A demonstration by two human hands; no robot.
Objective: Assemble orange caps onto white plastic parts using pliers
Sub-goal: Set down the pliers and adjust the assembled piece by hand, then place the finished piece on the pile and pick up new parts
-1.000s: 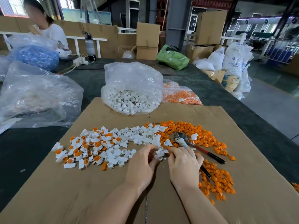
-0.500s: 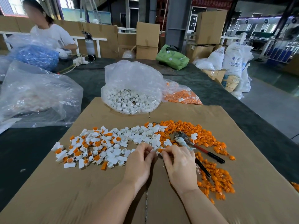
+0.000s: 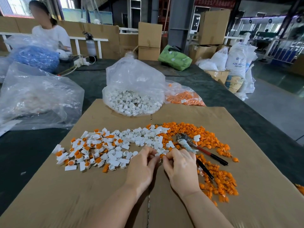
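Note:
My left hand (image 3: 141, 168) and my right hand (image 3: 181, 168) meet fingertip to fingertip over the cardboard sheet (image 3: 82, 203). Between them sits a small white plastic part (image 3: 157, 155) pinched by the left fingers, and an orange cap (image 3: 162, 155) pinched by the right fingers against it. Loose white parts (image 3: 144, 137), some with orange caps fitted, spread to the left. A band of loose orange caps (image 3: 194, 129) curves round to the right. The pliers (image 3: 204, 151) with red and black handles lie untouched beyond my right hand.
A clear bag of white parts (image 3: 133, 89) and a bag of orange caps (image 3: 182, 96) stand behind the cardboard. Large crumpled clear bags (image 3: 37, 94) lie at the left. A person in white sits at the far left. Boxes and sacks line the back.
My right hand has come off the cardboard by the pliers and moved left to meet the left hand, now with an orange cap at its fingertips. The pliers have not moved.

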